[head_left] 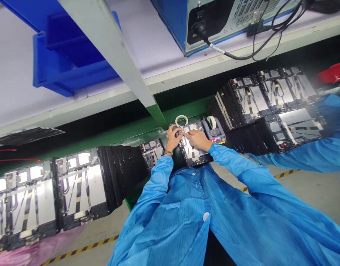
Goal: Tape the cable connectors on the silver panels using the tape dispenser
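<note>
An opened electronic unit (193, 154), with a silvery plate and black strips inside a dark frame, lies in front of me on the bench. At its upper left corner is my left hand (173, 138), fingers bent and thumb and forefinger drawn together. My right hand (199, 139) rests over the upper part of the unit, its fingers closed, the tips close to my left thumb. Whatever small thing the fingertips may pinch is too small to make out. Just beyond the unit stands a roll of tape (181, 120). To its right is a grey tape dispenser (218, 131) holding a pale roll.
Stacks of similar units (82, 188) stand at left, with more units (249, 98) at right. A co-worker's blue sleeve (319, 153) reaches in from the right. Overhead, a shelf (170, 83) carries blue bins (75, 74) and a blue machine (172, 22) with cables.
</note>
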`<state>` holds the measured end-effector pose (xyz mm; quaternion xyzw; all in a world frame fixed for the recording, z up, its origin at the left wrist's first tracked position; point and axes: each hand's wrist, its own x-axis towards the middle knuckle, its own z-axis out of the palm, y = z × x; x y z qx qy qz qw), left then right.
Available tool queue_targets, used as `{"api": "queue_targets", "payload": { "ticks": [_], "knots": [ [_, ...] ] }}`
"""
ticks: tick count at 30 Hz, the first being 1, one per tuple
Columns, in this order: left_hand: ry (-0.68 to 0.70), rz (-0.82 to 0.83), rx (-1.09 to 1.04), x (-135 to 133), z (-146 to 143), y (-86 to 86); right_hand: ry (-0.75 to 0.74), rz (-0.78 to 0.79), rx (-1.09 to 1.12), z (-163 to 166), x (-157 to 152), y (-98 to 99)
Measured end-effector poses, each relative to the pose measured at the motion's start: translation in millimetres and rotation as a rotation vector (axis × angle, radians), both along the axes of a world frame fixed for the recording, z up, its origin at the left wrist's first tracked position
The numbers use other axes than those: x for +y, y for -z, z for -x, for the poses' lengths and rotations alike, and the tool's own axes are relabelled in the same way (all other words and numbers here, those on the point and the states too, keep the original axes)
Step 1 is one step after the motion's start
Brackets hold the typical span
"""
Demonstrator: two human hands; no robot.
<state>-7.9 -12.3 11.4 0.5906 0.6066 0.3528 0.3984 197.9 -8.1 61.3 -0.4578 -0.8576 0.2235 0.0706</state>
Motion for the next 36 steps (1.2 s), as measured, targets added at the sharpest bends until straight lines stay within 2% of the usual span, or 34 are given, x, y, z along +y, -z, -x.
{"api": "queue_targets", "payload": {
  "ticks": [5,8,11,15,18,20,23,27,31,33,36],
  "knots": [
    [0.006,-0.031,0.046,6,-2,-6.6,0.005,0.033,0.059,-1,2,-2.8],
    [0.001,-0.07,0.067,9,-4,-9.5,0.062,0.003,0.099,-8,-4,-7.9],
    [0.034,-0.064,0.062,12,-3,-11.0,0.286,-0.062,0.21,-26,-21,-9.7],
    [0.084,-0.033,0.067,18,0,-12.2,0.626,-0.048,0.393,-59,-56,-1.4],
    [0.105,-0.049,0.066,23,2,-11.2,0.799,-0.032,0.44,-78,-79,11.8],
    [0.098,-0.076,0.023,25,1,-8.6,0.86,-0.009,0.459,-85,-87,21.1],
    [0.041,-0.07,-0.069,23,-1,-1.7,0.865,0.044,0.516,-86,-90,32.7],
    [-0.037,0.045,-0.203,24,-5,7.4,0.817,0.135,0.59,-74,-88,43.4],
    [-0.082,0.068,-0.154,26,-5,3.0,0.799,0.178,0.616,-64,-93,50.7],
    [-0.133,0.065,-0.083,16,-4,-4.8,0.814,0.19,0.627,-63,-98,52.7],
    [-0.209,0.197,-0.061,-21,-10,-16.4,0.843,0.186,0.652,-63,-103,53.6]
  ]
}}
